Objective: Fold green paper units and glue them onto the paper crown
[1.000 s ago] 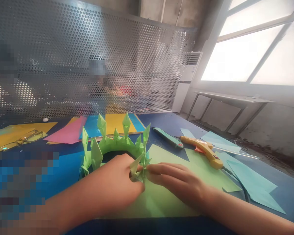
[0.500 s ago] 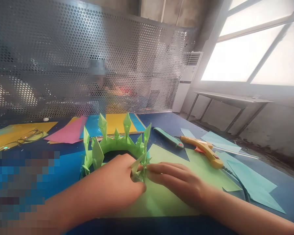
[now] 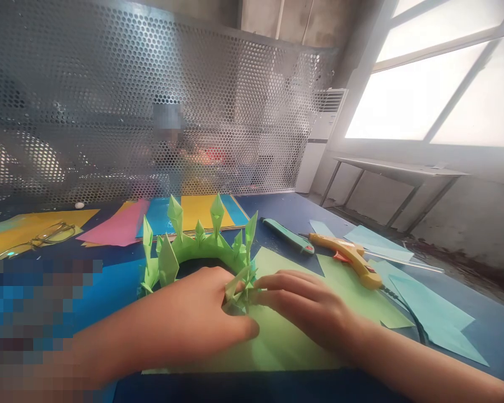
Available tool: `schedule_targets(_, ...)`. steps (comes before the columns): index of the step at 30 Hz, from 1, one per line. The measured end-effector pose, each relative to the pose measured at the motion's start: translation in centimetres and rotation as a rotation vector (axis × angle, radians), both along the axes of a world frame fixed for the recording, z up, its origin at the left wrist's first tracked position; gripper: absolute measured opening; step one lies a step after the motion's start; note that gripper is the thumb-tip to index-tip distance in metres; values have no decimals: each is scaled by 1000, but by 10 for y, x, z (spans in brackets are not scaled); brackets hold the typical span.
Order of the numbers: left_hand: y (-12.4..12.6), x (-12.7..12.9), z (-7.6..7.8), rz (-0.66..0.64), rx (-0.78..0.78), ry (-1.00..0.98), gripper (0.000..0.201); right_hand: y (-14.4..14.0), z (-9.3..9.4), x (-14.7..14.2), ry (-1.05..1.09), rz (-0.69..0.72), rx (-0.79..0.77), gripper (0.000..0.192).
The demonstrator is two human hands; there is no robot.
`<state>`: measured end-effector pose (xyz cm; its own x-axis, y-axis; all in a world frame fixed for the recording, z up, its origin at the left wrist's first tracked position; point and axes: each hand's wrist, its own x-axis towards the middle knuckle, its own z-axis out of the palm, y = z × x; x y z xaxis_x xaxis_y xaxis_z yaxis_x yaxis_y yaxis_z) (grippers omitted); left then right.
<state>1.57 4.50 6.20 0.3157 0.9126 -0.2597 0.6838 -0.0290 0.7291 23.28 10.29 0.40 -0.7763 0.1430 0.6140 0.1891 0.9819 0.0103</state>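
Observation:
A green folded-paper crown (image 3: 193, 246) with tall spikes stands on the blue table (image 3: 285, 215). At its near right end sits a small green folded piece (image 3: 238, 288), pinched between both hands. My left hand (image 3: 201, 313) covers the ring's near side, with the thumb pressed flat on a light green sheet (image 3: 302, 347). My right hand (image 3: 302, 302) grips the piece from the right with its fingertips.
A yellow glue gun (image 3: 353, 258) and a teal utility knife (image 3: 288, 236) lie to the right. Pale blue paper cut-offs (image 3: 437, 319) lie further right. Pink, blue and yellow sheets (image 3: 151, 221) and glasses (image 3: 37, 238) lie at the back left. A perforated metal screen (image 3: 151, 101) borders the table.
My left hand has slid forward and to the right, its thumb now stretched over the green sheet. My right fingers have curled tighter on the folded piece. The crown stays put.

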Motion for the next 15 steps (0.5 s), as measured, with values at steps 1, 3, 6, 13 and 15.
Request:
schedule_targets(1, 0, 1, 0, -5, -5, 9, 9, 0, 0, 0, 6, 0, -5, 30)
schedule_targets(3, 0, 2, -1, 4, -9, 27, 10, 0, 0, 0, 14, -2, -13, 29)
schedule_targets(6, -2, 3, -6, 91, -24, 51, 16, 0, 0, 1, 18, 3, -25, 29)
schedule_targets(13, -1, 8, -18, 123, 26, 18, 16, 1, -3, 0, 39, 33, -71, 29)
schedule_targets(15, 0, 11, -21, 102, 92, -9, 14, 1, -4, 0, 44, 40, -89, 29)
